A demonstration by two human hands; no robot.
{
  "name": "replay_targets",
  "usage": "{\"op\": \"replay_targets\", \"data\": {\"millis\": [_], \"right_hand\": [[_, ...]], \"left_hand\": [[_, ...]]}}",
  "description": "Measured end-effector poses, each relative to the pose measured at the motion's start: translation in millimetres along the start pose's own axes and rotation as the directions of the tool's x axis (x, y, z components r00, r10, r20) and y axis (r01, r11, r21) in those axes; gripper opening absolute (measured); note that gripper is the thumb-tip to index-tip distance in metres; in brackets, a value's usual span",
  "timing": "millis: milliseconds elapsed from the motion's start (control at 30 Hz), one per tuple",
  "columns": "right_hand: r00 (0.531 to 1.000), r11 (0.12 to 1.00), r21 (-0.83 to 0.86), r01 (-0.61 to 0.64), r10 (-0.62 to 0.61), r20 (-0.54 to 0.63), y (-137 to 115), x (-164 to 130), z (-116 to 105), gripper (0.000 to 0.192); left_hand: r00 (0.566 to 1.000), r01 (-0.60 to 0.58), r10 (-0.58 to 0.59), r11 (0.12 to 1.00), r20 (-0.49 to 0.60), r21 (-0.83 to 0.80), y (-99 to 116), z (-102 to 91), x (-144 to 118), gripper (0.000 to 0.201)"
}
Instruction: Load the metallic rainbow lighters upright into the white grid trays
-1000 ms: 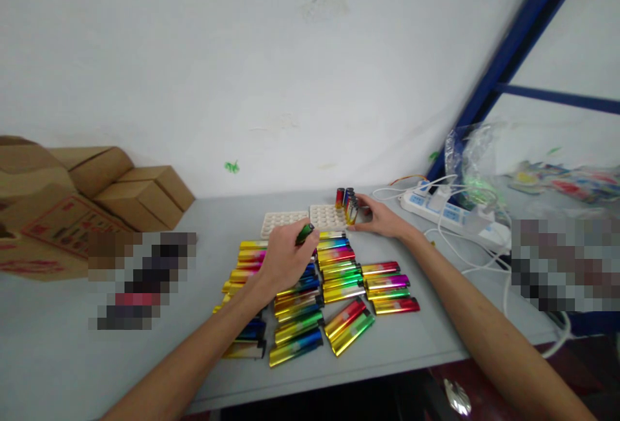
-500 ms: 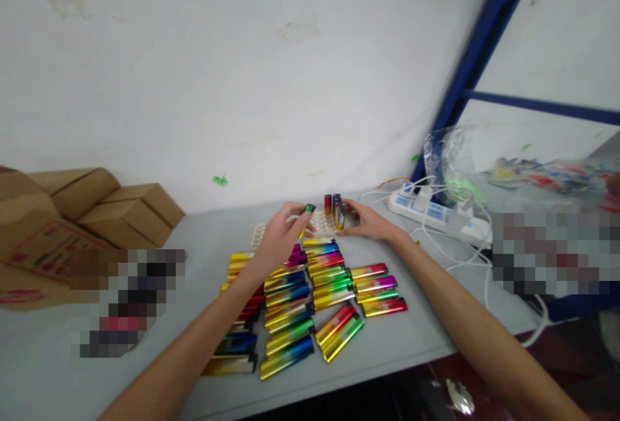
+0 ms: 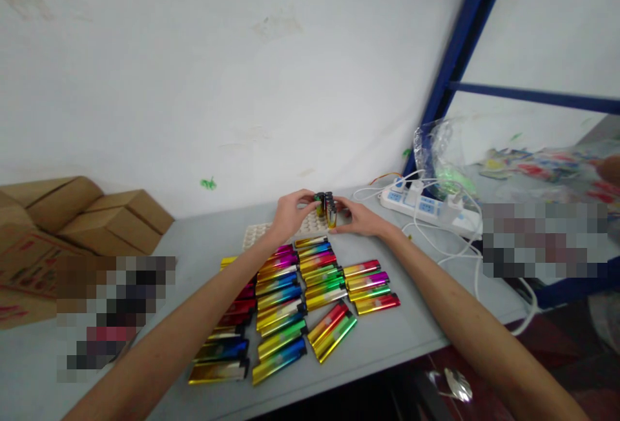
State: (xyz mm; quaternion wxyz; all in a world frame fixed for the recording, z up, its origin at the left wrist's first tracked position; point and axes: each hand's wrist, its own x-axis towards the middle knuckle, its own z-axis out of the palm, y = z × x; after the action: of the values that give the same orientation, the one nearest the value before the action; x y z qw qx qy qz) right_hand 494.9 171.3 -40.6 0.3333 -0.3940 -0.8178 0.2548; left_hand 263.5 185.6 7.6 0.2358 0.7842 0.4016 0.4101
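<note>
My left hand (image 3: 289,215) pinches a lighter with a green top (image 3: 318,200) upright over a pale tray with rows of small holes (image 3: 256,234). A short row of metallic lighters (image 3: 332,215) stands upright at the tray's right end. Around that row's right side curls my right hand (image 3: 359,216), with the thumb low in front and the fingers behind; the fingertips are partly hidden. Nearer to me, several shiny lighters in gold, blue, green, red and purple (image 3: 279,297) lie flat in columns, some beneath my left forearm.
A white power strip (image 3: 429,209) with plugs and loose cables lies at the right. Cardboard boxes (image 3: 113,224) are stacked at the left. Behind the table (image 3: 334,376) rises a white wall (image 3: 232,85); a blue metal frame (image 3: 448,53) and plastic bags stand at the right.
My left hand has moved right with the green-topped lighter, bringing it to the standing row. My right hand stays by that row. The whole view has shifted slightly.
</note>
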Motion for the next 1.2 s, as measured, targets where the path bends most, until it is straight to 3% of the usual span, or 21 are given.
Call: {"op": "replay_targets", "data": {"millis": [267,600,700,800,867,967,1067,1200], "right_hand": [[1.0,1.0,-0.001,0.012,-0.012,-0.005,-2.3,-0.1,-1.0,0.086],[1.0,1.0,0.007,-0.014,0.014,-0.006,-2.1,-1.4,-0.2,0.087],[1.0,0.999,0.012,-0.031,0.031,0.001,-2.0,-1.8,0.4,0.087],[0.999,0.999,0.023,-0.033,0.033,-0.009,0.5,-1.6,1.4,0.086],[1.0,0.999,0.04,-0.009,0.01,-0.014,3.2,-1.3,1.9,0.083],[1.0,0.999,0.036,0.01,-0.009,-0.021,6.5,-0.8,2.1,0.079],[0.999,1.0,0.011,-0.017,0.017,-0.036,6.6,-0.7,1.9,0.078],[0.999,1.0,0.001,-0.022,0.022,-0.027,4.3,-0.9,1.8,0.079]], "left_hand": [[0.993,-0.036,0.033,0.999,0.114,0.024,1.3,1.1,1.4,0.019],[0.994,0.093,-0.097,0.993,0.058,0.077,-4.5,9.4,-5.7,0.015],[0.997,0.076,-0.076,0.994,0.0,0.08,6.6,6.2,-10.5,0.019],[0.998,-0.03,0.038,0.982,-0.042,0.187,30.5,6.5,-21.7,0.017],[0.986,-0.149,0.124,0.951,0.108,0.271,50.3,13.1,-34.1,0.01],[0.894,-0.341,0.206,0.888,0.398,0.308,75.1,30.7,-54.6,0.02],[0.827,-0.447,0.231,0.824,0.513,0.349,84.5,48.4,-67.2,0.029],[0.797,-0.47,0.196,0.795,0.571,0.384,78.4,61.7,-68.1,0.022]]}}
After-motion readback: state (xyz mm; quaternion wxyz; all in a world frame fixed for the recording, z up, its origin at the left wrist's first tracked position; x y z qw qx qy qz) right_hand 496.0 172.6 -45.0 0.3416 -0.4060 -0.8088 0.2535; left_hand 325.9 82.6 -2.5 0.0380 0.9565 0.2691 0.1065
